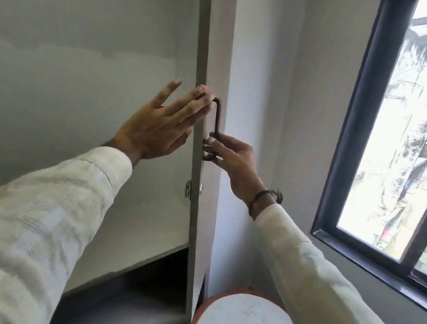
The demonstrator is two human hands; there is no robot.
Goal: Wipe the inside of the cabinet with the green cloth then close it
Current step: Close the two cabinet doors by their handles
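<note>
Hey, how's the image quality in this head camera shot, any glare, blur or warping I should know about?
Head view: the window is blown out, the scene outside smeared; wide-angle bending curves the cabinet door edge; soft blur on the left hand and right hand at the dark handle; the cabinet interior is evenly, dimly lit.

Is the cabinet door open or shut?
Open: the cabinet door stands edge-on, bare interior visible left of it; right hand grips its handle.

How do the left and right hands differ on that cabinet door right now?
The left hand is spread open, fingertips over the door edge near the handle's top; the right hand is curled around the handle's lower end. The right wrist wears a dark band; the left shows none. Both wear pale sleeves.
</note>
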